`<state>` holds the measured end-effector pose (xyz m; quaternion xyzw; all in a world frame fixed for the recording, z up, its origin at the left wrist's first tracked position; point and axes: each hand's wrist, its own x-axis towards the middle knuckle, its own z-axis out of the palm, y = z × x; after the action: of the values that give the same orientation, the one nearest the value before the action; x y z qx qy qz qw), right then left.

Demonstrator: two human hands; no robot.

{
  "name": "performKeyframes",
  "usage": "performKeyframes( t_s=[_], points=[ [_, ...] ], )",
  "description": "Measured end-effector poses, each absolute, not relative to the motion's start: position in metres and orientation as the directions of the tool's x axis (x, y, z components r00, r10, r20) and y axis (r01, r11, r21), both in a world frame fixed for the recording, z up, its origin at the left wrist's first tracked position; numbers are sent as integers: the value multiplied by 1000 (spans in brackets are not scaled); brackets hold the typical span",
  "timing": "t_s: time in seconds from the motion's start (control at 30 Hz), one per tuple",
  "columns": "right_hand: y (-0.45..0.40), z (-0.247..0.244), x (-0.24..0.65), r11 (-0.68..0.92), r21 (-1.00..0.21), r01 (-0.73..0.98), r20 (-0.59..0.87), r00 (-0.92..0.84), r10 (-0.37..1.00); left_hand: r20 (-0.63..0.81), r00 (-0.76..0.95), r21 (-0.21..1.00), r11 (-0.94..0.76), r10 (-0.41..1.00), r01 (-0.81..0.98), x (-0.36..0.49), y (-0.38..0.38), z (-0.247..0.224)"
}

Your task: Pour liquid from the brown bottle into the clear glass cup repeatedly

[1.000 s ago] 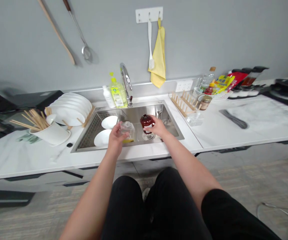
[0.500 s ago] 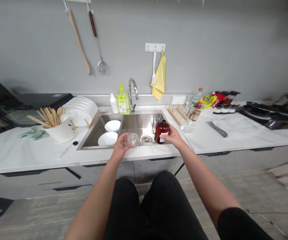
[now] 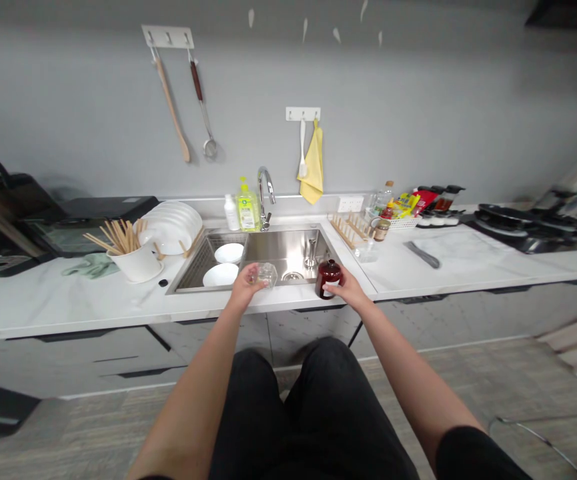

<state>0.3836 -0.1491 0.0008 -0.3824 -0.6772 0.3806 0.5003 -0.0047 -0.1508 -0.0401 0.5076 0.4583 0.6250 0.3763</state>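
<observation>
My left hand (image 3: 242,292) is closed around a small clear glass container (image 3: 267,274) above the front edge of the sink (image 3: 279,245). A dark amber bottle (image 3: 326,273) with a white label stands upright in the grip of my right hand (image 3: 349,288), at the sink's front right rim. The bottle's base is close to the counter edge; whether it touches, I cannot tell. Two white bowls (image 3: 221,275) sit in the sink's left part, just behind my left hand. A chrome faucet (image 3: 262,193) rises behind the basin.
A green soap bottle (image 3: 248,208) and a white bottle (image 3: 231,213) stand behind the sink. White plates (image 3: 173,227) and a pot of chopsticks (image 3: 135,263) are on the left. Rightward are a wooden rack (image 3: 345,233), a jar (image 3: 381,230), a grey utensil (image 3: 422,255) and black pans (image 3: 513,223).
My right hand has brought the amber bottle slightly nearer to me and the counter's front edge. The left hand still holds the clear container, and the head view has shifted slightly.
</observation>
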Motion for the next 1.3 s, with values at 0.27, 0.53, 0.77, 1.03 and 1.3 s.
performKeyframes(
  t_s=[0.27,0.53,0.77,1.03,1.3],
  points=[
    [-143,-4,384,421,-891,167,381,-229,896,271,-190,958,-284,944,-48,-5,-153,-36],
    [-184,15,387,572,-721,392,650,96,754,273,-157,947,-294,949,-128,-4,-156,-35],
    [-213,9,270,651,-685,326,559,-338,757,296,-134,942,-312,946,-122,-1,-160,-32],
    [-124,-23,203,317,-946,72,262,-407,875,251,-59,952,-258,966,-167,-3,-162,-29],
    [-124,-21,216,335,-942,27,302,-374,877,323,-22,942,-324,946,-86,-6,-171,-26]
  ],
)
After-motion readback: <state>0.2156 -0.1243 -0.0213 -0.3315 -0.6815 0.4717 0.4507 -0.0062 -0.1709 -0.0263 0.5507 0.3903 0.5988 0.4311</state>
